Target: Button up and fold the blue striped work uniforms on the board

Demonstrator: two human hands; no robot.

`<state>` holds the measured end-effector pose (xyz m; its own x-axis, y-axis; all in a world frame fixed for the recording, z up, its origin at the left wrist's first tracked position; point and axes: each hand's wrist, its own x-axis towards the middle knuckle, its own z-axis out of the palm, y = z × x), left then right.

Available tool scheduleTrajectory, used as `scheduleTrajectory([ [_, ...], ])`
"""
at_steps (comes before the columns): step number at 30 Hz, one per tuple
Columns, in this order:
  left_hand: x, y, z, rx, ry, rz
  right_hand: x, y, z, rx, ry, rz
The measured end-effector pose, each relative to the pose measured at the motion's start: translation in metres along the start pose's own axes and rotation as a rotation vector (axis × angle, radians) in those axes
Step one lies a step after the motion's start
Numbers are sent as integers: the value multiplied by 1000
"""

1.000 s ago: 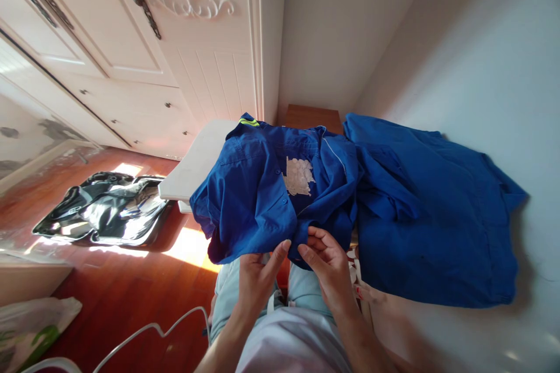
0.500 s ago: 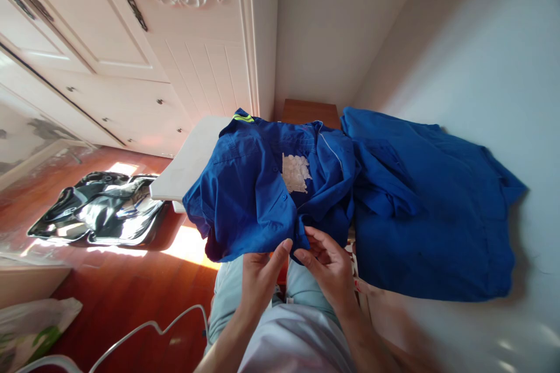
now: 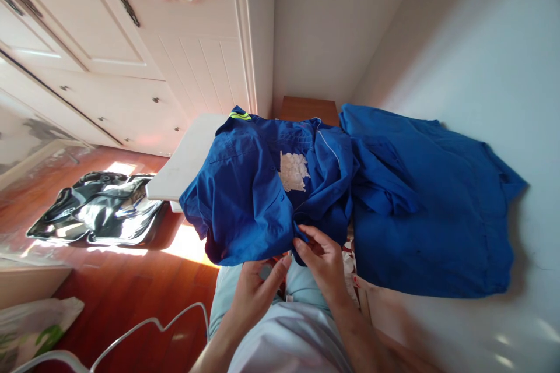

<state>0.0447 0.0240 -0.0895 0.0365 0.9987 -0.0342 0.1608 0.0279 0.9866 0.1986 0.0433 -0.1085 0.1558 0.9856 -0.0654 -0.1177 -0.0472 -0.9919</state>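
Observation:
A blue work shirt with buttons down its front and a yellow-green stripe lies spread before me, its front parted. Inside the opening shows a whitish, lacy-looking patch. My right hand pinches the shirt's lower front edge between thumb and fingers. Just below the hem, my left hand has thumb and fingers apart and holds nothing that I can see. Some of its fingertips are hidden. To the right lies a larger blue cloth garment, with a shirt sleeve over its left part.
A white board sticks out under the shirt's left side. An open suitcase lies on the red wooden floor. White wardrobe doors stand behind. A white cable and a plastic bag are at lower left.
My left hand has come off the shirt's hem and dropped slightly lower. My right hand keeps its pinch on the edge. The view has shifted a little.

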Motion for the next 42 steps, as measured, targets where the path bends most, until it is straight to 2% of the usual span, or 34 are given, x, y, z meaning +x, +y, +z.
scheduleTrajectory([
  [3, -11, 21, -15, 219, -314, 60, 0, 3, -1, -75, 17, -76],
  [5, -16, 31, -23, 249, -371, 165, 0, 3, -1, -112, 17, -125],
  [6, -17, 34, -25, 237, -336, 247, 0, 3, 0, -130, 18, -143],
  [8, -11, 34, -25, 260, -191, 436, -1, 2, 0, -167, 4, -163],
  [10, 2, 27, -20, 379, -71, 585, -2, 0, 1, -194, -18, -164],
  [12, 18, 17, -14, 482, -58, 638, -2, -2, 0, -201, -25, -158],
  [16, 36, 3, -6, 435, -96, 582, -3, -3, -5, -200, 36, -160],
  [20, 36, 0, -5, 331, -93, 480, -5, -1, -7, -198, 49, -149],
  [23, 35, 2, -4, 267, -68, 461, -5, -1, -6, -200, 47, -149],
  [32, 31, 8, 2, 181, 142, 493, -7, -3, -10, -261, -55, -191],
  [36, 27, 5, 5, 289, 148, 548, -10, 1, -15, -284, -57, -206],
  [42, 24, 2, 3, 387, 88, 585, -11, -2, -21, -323, -129, -240],
])
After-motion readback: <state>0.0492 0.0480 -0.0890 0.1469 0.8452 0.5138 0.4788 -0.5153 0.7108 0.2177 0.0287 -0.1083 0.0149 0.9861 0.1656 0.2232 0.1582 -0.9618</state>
